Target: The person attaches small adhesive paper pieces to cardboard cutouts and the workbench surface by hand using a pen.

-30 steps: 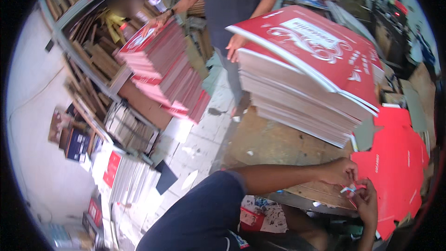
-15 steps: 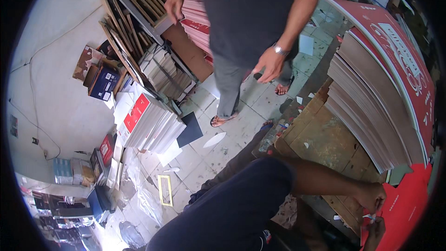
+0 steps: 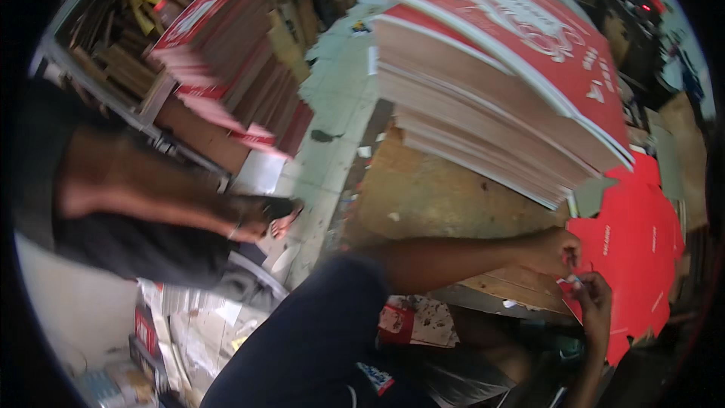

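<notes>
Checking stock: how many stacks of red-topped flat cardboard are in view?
2: a tall stack on the wooden bench above both hands, and another stack on the shelving at upper left. Others may be hidden in the shelves.

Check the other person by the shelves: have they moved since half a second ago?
Yes. The other person now shows left of the tall stack of red-topped cardboard sheets, their hand hanging low; earlier they stood above it. The head camera also turned.

Two stacks of flat red cartons standing: one on table [image 3: 498,83], one by shelf [image 3: 226,68]; one loose red die-cut sheet [image 3: 634,249] lying; two persons showing
</notes>
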### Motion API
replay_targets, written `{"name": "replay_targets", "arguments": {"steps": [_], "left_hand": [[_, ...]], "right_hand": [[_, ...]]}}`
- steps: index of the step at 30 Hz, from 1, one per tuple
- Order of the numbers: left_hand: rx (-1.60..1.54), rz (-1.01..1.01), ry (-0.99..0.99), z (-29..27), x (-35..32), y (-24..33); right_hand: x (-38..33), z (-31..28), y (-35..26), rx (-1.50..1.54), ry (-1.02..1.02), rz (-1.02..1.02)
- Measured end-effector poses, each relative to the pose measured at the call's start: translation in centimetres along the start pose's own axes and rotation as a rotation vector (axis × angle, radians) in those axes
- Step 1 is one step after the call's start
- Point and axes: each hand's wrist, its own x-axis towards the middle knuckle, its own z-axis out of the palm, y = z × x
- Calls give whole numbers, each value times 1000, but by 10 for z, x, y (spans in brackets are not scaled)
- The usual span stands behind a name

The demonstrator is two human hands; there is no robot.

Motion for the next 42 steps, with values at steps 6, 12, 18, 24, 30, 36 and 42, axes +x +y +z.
{"name": "replay_targets", "arguments": {"steps": [6, 12, 18, 24, 30, 36, 42], "left_hand": [[-92, -4, -75, 6, 2, -9], [-140, -146, -114, 7, 6, -8], [-150, -182, -120, 8, 8, -9], [-220, -313, -105, 7, 7, -5], [-230, -287, -79, 13, 7, 0], [-273, -259, -88, 13, 8, 3], [-281, -259, -78, 13, 8, 5]], "right_hand": [[-3, -7, 1, 1, -4, 24], [-6, -11, 0, 15, 18, -50], [-7, -20, 5, -85, -39, -57], [1, -19, 30, -61, -10, -223], [-3, -21, 30, -60, -15, -259], [-4, -21, 24, -85, -15, -267], [-3, -20, 25, -72, -22, -265]]}}
